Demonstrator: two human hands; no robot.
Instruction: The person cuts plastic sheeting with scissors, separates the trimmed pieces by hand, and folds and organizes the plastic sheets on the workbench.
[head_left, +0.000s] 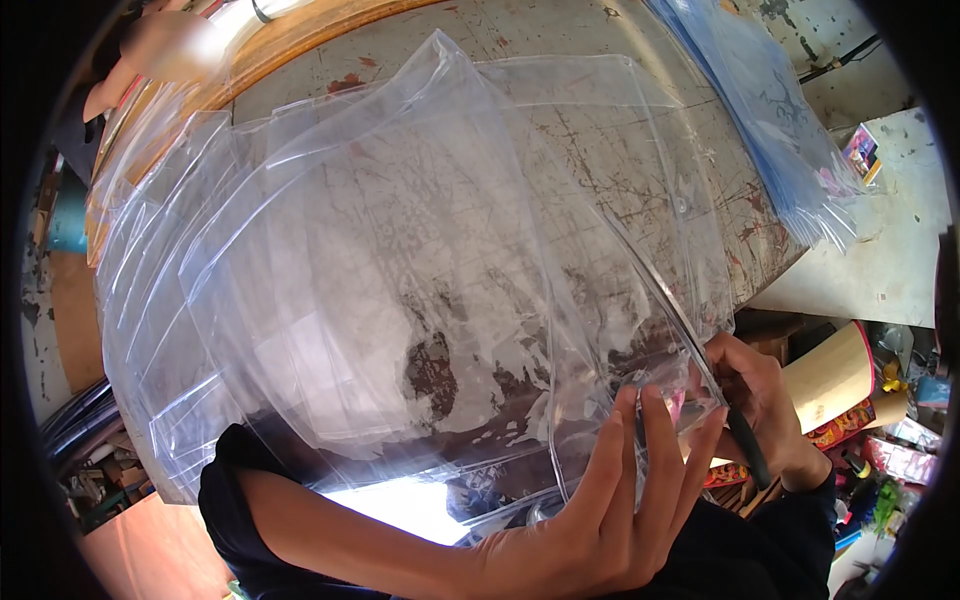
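one scuffed table [550, 30]: left fingers [657, 450] spread over plastic [430, 270], right fingers [742, 358] apparently gripping one blade [668, 303].

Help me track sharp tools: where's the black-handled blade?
In the head view, the blade is right of centre, its handle in the right hand, near the left hand.

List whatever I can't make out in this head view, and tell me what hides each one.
All in the head view:
Left hand: palm hidden behind its own back and fingers.
Clear plastic sheets: overlapping see-through layers prevent an exact count.
Red packet: small print too tiny to read.
Bluish plastic bundle: upper end cut off by the top edge.
Nearby person: partly blurred, cut off by the dark rim.
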